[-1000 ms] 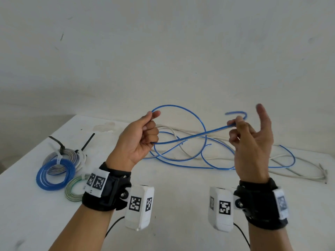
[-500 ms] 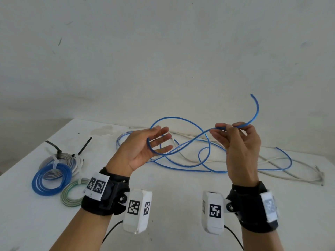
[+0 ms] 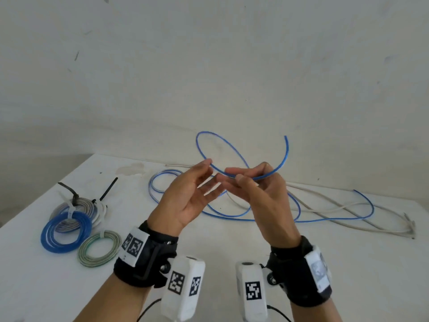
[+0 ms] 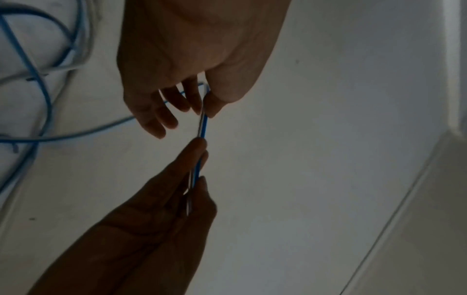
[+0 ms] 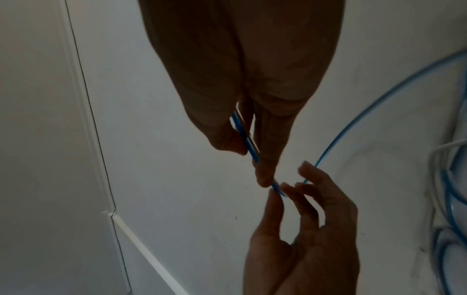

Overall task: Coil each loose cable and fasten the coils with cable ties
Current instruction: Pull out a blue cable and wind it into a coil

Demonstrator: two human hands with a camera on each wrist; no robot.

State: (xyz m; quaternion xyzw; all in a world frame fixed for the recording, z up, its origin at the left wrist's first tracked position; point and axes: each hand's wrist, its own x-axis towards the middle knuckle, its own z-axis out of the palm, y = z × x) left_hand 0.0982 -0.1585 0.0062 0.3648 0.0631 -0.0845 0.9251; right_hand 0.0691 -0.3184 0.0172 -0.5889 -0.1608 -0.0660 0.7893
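Note:
A long blue cable (image 3: 287,149) trails over the white table (image 3: 220,252), and one loop of it is lifted in the air in front of the wall. My right hand (image 3: 236,175) pinches the cable between thumb and fingers, which the right wrist view shows as the right hand (image 5: 250,157) gripping it. My left hand (image 3: 213,173) meets it with fairly straight fingers. In the left wrist view the left hand (image 4: 198,163) has the blue cable (image 4: 202,127) between thumb and forefinger, just below the right hand (image 4: 206,109). A loose white cable (image 3: 348,205) lies tangled with the blue one.
At the left of the table lie tied coils: a blue coil (image 3: 66,231), a green coil (image 3: 99,248) and a grey coil (image 3: 76,205) with black ties (image 3: 109,187). The table's left edge runs diagonally close to them. A wall stands right behind.
The two hands have come together. The left hand, open under the loop half a second ago, now pinches the cable beside the right hand, and the loop stands higher.

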